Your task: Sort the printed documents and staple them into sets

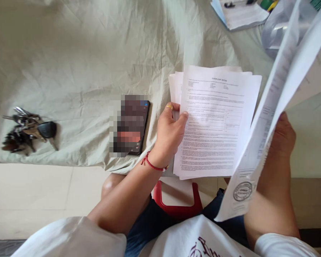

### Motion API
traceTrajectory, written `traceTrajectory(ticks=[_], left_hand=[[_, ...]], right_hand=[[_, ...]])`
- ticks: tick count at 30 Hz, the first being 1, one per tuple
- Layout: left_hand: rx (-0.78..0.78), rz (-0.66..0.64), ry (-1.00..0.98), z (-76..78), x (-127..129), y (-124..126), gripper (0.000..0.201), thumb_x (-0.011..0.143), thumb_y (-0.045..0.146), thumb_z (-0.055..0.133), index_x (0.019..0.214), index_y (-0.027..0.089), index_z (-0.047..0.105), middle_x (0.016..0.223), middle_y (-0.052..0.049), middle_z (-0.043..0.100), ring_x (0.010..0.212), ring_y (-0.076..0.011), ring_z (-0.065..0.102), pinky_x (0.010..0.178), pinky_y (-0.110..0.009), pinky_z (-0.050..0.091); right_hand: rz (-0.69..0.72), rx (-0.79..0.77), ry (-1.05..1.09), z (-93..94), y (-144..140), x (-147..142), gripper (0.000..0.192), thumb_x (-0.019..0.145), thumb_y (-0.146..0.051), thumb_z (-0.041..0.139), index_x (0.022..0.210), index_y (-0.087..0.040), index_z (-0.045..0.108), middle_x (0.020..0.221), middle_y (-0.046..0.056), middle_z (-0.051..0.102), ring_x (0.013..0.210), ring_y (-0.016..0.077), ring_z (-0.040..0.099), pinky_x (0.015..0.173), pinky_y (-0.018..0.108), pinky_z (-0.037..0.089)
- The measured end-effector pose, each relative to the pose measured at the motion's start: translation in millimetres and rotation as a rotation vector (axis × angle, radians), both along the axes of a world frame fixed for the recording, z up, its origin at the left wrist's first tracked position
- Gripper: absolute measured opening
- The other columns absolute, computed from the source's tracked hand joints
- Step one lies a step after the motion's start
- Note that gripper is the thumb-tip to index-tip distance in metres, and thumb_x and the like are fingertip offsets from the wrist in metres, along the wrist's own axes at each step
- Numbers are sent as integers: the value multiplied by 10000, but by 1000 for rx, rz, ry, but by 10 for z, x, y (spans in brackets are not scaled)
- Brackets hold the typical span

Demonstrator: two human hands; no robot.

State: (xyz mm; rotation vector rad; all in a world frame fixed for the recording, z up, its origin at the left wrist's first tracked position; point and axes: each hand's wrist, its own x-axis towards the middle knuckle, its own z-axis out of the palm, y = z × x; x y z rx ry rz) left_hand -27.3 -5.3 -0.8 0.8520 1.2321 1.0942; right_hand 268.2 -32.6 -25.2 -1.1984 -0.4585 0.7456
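Left hand (171, 134) grips the paper stack (215, 121) at its left edge. Right hand (282, 134) holds a lifted sheet (267, 117) right of the stack. Phone (132, 126) lies left of the stack.

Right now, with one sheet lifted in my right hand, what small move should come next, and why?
Probably lower the lifted sheet beside the paper stack. The right hand holds it raised and tilted, hiding part of the stack, while the left hand grips the stack's left edge on the cloth.

Bare sheet (77, 53) far left open; phone (132, 125), keys (29, 130) block near edge.
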Motion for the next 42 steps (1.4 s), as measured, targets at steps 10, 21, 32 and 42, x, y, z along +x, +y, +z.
traceTrajectory(ticks=[10,21,32,42], left_hand=[[22,-6,33,-15,-1,6,211,1063,86,669,987,259,575,914,22,634,853,-172,578,814,-297,473],[27,-24,88,1,-31,2,199,1058,101,679,979,258,586,912,13,655,837,-183,586,782,-316,469],[90,65,134,-253,22,-26,413,1035,198,915,1313,321,635,897,31,602,802,-206,671,796,-348,563],[101,33,59,-77,-18,-44,767,995,21,725,1639,384,520,1058,9,707,794,-159,688,715,-293,551]], right_hand=[[2,-52,-71,-5,32,-2,390,740,-127,911,1113,-241,923,1188,41,900,1165,289,880,1012,548,814],[-58,-14,-184,-105,92,-6,388,697,-128,850,1064,-225,932,1132,41,893,1128,250,862,1275,582,667],[-38,-5,-186,-59,82,-78,404,683,-134,828,1057,-232,945,1116,40,908,1136,264,873,1334,629,618],[-67,-64,-192,-40,79,-100,301,703,-129,813,966,-229,919,1052,23,900,1080,234,862,1368,609,586]])
